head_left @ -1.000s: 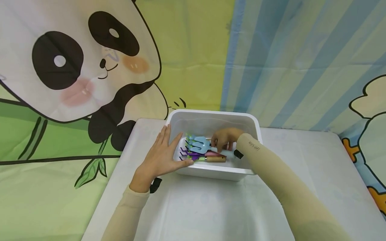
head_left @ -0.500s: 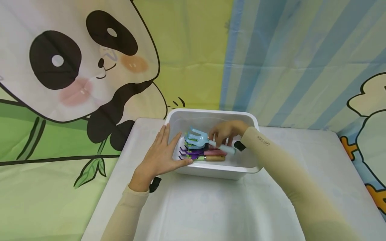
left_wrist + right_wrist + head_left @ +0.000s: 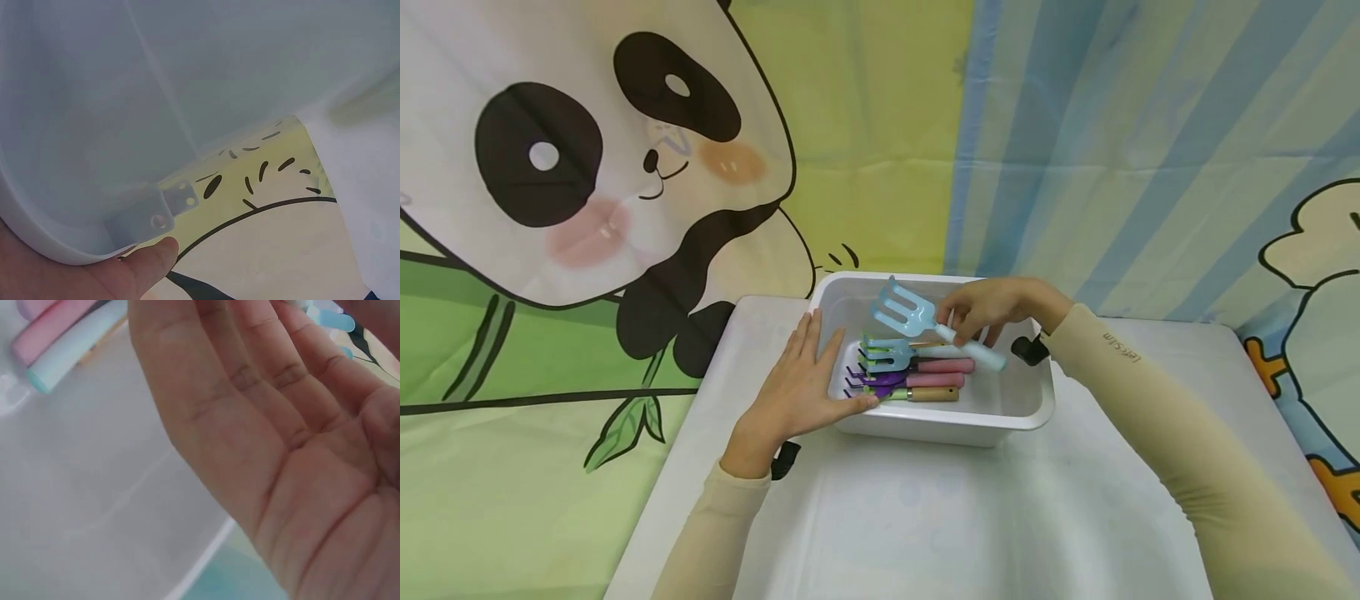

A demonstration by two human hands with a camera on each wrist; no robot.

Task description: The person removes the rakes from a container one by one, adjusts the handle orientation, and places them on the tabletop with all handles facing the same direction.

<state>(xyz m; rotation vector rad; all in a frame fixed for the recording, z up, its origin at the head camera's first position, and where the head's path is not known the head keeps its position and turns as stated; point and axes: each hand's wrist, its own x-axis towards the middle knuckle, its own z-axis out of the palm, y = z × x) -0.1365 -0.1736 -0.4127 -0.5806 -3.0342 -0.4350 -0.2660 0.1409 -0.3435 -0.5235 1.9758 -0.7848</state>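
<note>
My right hand (image 3: 996, 304) pinches a light blue hand fork (image 3: 908, 315) near the top of its handle, tines to the left, above the inside of a white plastic bin (image 3: 925, 430). Beneath it lies another light blue hand fork (image 3: 891, 357), beside pink-handled tools (image 3: 946, 366), a purple rake (image 3: 880, 381) and a wooden-handled tool (image 3: 934, 394). My left hand (image 3: 801, 392) rests at the bin's left end with straight, spread fingers, its thumb on the front rim. In the right wrist view my palm (image 3: 269, 437) hides most of the held fork.
The bin stands on a white-covered table (image 3: 895, 508), near its back edge. Behind hangs a cloth backdrop (image 3: 880, 142) with a printed panda. Green parts of other tools show among the pile.
My right hand has lifted the upper light blue fork off the pile, moving up and slightly right. The second blue fork and pink handles now show. My left hand stays put.
</note>
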